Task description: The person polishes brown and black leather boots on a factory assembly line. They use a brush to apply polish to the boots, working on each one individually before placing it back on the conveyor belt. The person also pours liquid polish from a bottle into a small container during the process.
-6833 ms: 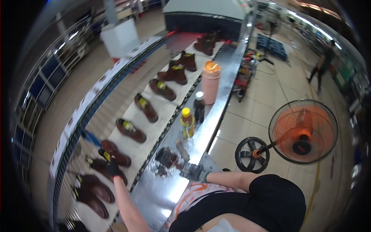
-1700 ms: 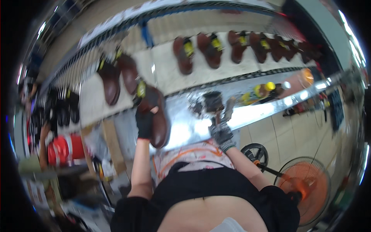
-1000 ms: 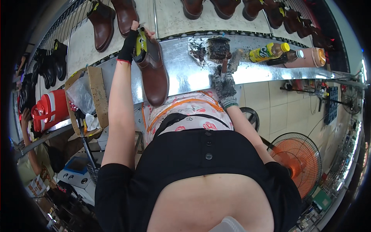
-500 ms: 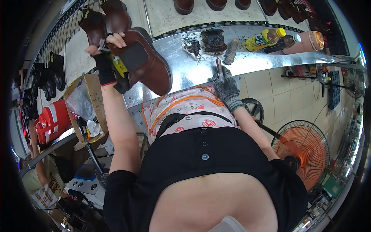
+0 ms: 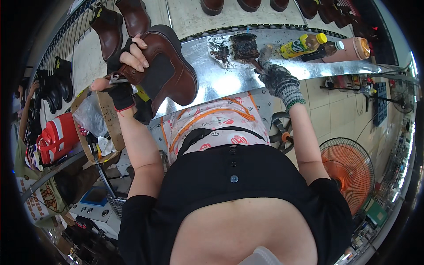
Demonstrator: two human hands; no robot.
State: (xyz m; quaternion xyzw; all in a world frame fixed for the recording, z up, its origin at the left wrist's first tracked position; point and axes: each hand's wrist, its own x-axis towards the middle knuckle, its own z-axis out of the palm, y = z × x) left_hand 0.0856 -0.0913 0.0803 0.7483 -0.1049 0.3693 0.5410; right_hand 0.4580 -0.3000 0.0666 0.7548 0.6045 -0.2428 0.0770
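Held up at the left is a brown leather ankle boot [image 5: 180, 73], its dark elastic side panel facing me. My left hand [image 5: 132, 57], in a black fingerless glove, is closed on the boot's shaft with the fingers over its top. A grey knitted glove covers my right hand [image 5: 281, 83], which grips a slim brown-handled tool [image 5: 256, 65]. The tool's tip meets the lower right edge of a black-crusted block [image 5: 244, 46]; its kind cannot be made out. That block rests on a stained white sheet [image 5: 215, 52] on the metal bench [image 5: 221, 84].
Bottles [image 5: 304, 45] and a pink cup [image 5: 349, 48] lie right of a grey roll [image 5: 266, 54]. More brown boots [image 5: 106, 33] line the pale surface behind. A cardboard box [image 5: 112, 119] and red bag [image 5: 59, 137] sit left, near another person. An orange fan [image 5: 346, 170] stands right.
My right hand has moved right and up, bringing the tool against the black block. The boot has tilted slightly, and my left fingers have shifted on it. The other person at left has moved.
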